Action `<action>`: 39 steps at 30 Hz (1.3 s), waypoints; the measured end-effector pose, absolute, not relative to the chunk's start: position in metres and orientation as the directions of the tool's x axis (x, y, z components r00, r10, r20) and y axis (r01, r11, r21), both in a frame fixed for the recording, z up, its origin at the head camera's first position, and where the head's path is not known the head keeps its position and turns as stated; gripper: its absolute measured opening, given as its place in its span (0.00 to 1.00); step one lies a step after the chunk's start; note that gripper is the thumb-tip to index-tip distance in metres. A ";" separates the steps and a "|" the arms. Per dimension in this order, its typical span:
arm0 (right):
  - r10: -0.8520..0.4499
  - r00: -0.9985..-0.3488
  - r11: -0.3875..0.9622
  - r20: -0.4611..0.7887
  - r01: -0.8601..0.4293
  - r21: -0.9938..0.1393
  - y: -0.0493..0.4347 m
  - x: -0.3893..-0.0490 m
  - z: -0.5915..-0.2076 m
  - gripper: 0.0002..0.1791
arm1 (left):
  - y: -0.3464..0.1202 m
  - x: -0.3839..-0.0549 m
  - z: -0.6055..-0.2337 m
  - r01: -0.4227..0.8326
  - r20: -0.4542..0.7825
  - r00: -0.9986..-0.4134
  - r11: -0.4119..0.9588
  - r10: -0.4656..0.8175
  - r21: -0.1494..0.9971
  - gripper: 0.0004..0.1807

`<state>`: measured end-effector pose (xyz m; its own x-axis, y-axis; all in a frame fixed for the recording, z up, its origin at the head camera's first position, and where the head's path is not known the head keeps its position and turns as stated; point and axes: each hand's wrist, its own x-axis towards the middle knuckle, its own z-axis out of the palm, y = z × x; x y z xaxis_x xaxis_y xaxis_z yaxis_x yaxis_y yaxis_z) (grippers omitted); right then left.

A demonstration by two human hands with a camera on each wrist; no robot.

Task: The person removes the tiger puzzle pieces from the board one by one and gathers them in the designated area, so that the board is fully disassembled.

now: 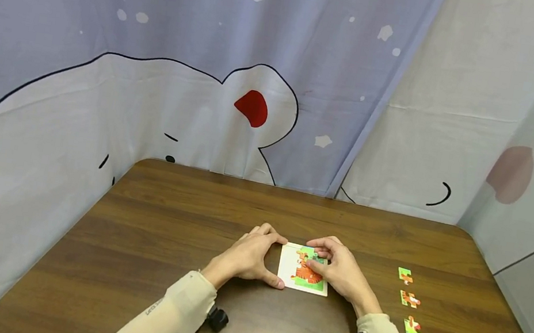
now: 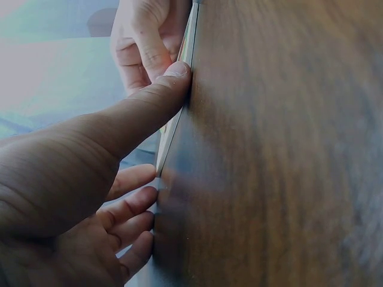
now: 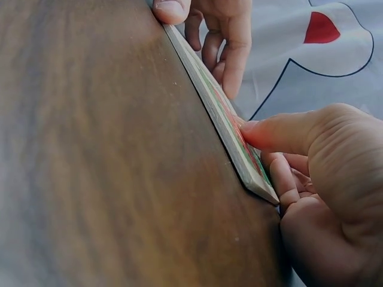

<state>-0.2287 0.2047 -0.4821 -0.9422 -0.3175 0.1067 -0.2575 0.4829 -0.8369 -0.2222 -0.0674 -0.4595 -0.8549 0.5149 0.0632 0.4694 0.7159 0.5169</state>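
Observation:
A small square puzzle board (image 1: 287, 266) lies flat on the table, its left part bare white. Joined jigsaw pieces (image 1: 308, 278) with an orange striped animal on green fill its right part. My left hand (image 1: 248, 254) holds the board's left side, thumb at the near corner and index finger at the far corner. With its thumb on the pieces, my right hand (image 1: 342, 269) grips the board's far right part, fingers curled at the edge. In the right wrist view the right thumb (image 3: 281, 133) presses on the printed face. The right hand hides some pieces.
To the right on the wooden table (image 1: 177, 204) lie three loose jigsaw pieces in a column: a far one (image 1: 405, 276), a middle one (image 1: 409, 299) and a near one (image 1: 412, 328). A printed curtain (image 1: 190, 119) hangs behind the table's back edge.

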 end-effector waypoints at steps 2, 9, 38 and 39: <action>-0.316 -0.943 0.489 0.108 -0.259 -0.833 0.205 -0.229 -0.483 0.18 | -0.068 -0.222 -0.460 0.472 0.066 -0.854 0.714 0.516 0.517 0.54; -0.319 -0.939 0.467 0.128 -0.273 -0.841 0.205 -0.229 -0.483 0.17 | -0.067 -0.222 -0.461 0.476 0.073 -0.853 0.713 0.517 0.515 0.55; -0.343 -0.917 0.367 0.205 -0.332 -0.869 0.229 -0.231 -0.465 0.19 | -0.067 -0.222 -0.461 0.472 0.069 -0.856 0.718 0.513 0.512 0.55; -0.343 -0.915 0.367 0.212 -0.338 -0.866 0.231 -0.231 -0.464 0.19 | -0.067 -0.222 -0.461 0.472 0.069 -0.855 0.717 0.513 0.513 0.54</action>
<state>-0.2306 0.2313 -0.4638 -0.9151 -0.3429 0.2121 -0.3385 0.3674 -0.8663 -0.2217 -0.0672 -0.4610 -0.8553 0.5134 0.0694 0.4720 0.7170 0.5129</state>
